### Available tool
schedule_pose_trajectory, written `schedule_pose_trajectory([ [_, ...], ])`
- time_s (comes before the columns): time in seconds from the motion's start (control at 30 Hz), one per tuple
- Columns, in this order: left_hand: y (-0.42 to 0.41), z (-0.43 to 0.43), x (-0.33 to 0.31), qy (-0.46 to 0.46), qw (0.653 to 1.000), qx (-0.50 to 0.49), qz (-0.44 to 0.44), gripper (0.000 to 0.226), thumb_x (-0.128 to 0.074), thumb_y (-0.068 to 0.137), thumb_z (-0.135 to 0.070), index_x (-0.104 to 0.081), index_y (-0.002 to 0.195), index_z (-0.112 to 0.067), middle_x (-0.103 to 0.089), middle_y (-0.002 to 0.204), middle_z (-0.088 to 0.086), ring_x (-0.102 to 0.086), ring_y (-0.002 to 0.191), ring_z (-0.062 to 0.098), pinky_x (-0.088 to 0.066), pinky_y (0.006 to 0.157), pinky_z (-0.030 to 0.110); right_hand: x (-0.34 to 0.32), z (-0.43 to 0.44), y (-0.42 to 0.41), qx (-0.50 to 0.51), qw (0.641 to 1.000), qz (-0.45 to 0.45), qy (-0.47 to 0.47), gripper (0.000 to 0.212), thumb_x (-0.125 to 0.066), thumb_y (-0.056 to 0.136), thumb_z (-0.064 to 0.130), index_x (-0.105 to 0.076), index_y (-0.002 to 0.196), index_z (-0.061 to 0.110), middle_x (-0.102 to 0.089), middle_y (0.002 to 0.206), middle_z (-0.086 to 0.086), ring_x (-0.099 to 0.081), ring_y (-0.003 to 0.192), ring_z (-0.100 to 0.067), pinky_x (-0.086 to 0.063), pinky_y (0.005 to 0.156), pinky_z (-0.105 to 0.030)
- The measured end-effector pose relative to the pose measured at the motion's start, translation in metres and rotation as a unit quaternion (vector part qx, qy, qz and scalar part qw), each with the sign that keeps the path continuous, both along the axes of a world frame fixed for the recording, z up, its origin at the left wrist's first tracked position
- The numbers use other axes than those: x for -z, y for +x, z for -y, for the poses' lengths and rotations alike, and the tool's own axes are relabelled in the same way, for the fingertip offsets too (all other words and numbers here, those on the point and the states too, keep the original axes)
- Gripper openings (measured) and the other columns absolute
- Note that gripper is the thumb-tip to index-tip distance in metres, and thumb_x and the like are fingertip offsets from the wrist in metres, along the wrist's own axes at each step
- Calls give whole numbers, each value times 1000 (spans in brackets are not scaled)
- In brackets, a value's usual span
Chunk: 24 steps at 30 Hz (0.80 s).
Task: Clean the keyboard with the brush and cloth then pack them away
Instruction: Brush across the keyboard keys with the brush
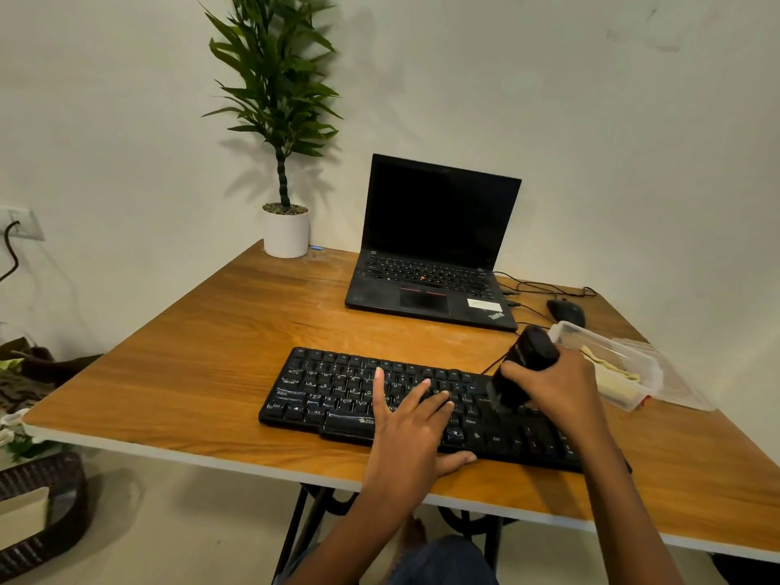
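the keyboard (333, 394) is lying along the front edge of the desk (190, 365), a little toward the right, with its long side running nearly parallel to that edge. the left hand (407, 424) is resting flat on the middle of the keys, its fingers lying straight and spread, holding nothing, while the thumb is sitting at the keyboard's near rim, by the desk surface. the right hand (557, 386) is curling around a black brush (525, 365), gripping its body from the right side; the brush is tilting with its top toward the far edge and its lower end pressing down on the keys in the right part of the keyboard. the bristles are looking blurred, so their exact contact is hard to tell. just beyond the right hand, near the right edge of the desk, a clear plastic box (608, 346) is standing open with a pale cloth (612, 375) lying inside it, and its lid (683, 390) is lying just beside it on the right. farther back, an open laptop (434, 247) with a dark screen is sitting toward the far edge, a black mouse (566, 312) and thin cables (544, 287) lying to its right. at the far left corner a potted plant (286, 230) is standing upright.
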<state>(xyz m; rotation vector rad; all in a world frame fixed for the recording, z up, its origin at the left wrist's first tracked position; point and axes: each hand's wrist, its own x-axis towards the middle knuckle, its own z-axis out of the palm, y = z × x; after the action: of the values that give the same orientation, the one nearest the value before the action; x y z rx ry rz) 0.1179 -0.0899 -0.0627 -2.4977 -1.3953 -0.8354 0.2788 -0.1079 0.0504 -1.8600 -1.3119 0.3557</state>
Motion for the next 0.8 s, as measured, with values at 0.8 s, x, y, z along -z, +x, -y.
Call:
schedule_pose_trajectory([
  [0.8, 0, 0, 3, 6, 1000, 2, -2, 68, -31, 74, -73, -73, 100, -27, -68, 109, -13, -60, 114, 12, -9, 105, 64, 28, -27, -17, -22, 995, 89, -33, 23, -71, 73, 29, -56, 77, 14, -62, 72, -3, -61, 67, -19, -54, 62, -36],
])
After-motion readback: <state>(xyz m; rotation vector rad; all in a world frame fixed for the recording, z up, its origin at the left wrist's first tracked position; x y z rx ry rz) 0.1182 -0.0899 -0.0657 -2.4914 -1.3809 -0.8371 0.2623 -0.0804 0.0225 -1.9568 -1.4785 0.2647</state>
